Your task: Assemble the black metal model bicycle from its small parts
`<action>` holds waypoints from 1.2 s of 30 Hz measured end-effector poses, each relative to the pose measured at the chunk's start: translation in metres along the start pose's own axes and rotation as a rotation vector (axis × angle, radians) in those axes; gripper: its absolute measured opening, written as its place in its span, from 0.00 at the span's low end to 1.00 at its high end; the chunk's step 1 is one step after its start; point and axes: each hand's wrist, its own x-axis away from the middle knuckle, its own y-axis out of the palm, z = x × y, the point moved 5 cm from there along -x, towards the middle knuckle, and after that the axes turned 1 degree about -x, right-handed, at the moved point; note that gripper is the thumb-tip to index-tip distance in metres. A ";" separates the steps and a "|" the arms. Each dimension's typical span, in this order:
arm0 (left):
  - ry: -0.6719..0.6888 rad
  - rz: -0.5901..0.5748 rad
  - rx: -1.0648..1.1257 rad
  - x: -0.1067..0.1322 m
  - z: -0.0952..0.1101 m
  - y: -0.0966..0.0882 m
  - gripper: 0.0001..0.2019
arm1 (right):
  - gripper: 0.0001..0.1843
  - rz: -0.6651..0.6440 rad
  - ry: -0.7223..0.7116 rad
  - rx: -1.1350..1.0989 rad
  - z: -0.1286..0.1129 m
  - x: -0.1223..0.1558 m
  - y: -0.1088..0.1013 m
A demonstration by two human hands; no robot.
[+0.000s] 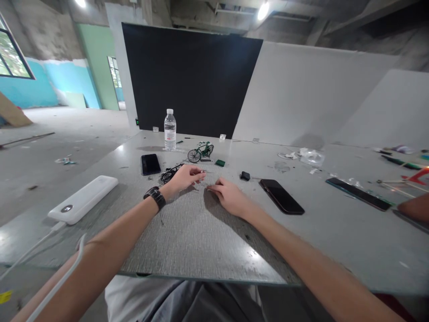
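Observation:
My left hand [185, 179], with a black watch [154, 198] on its wrist, is closed in a pinch over the table. At its fingertips is a small shiny bit, too tiny to name. My right hand [231, 196] lies low beside it, thumb and forefinger pressed together; what they hold, if anything, cannot be made out. Black model bicycle parts [170, 173] lie partly hidden behind my left hand. Beyond both hands stands a green model bicycle [201, 153] with black wheels. A small dark green piece [220, 163] rests to its right.
Left of my hands are a dark phone [150, 164], a water bottle [170, 132] and a white power bank [85, 198] with a cable. On the right lie a small black block [245, 175], a phone [282, 197] and clear plastic packaging [311, 156]. Another person's hand [414, 208] shows at the right edge.

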 end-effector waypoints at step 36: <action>0.015 -0.032 -0.021 0.002 0.002 -0.001 0.21 | 0.17 -0.046 -0.018 0.012 -0.005 -0.007 0.003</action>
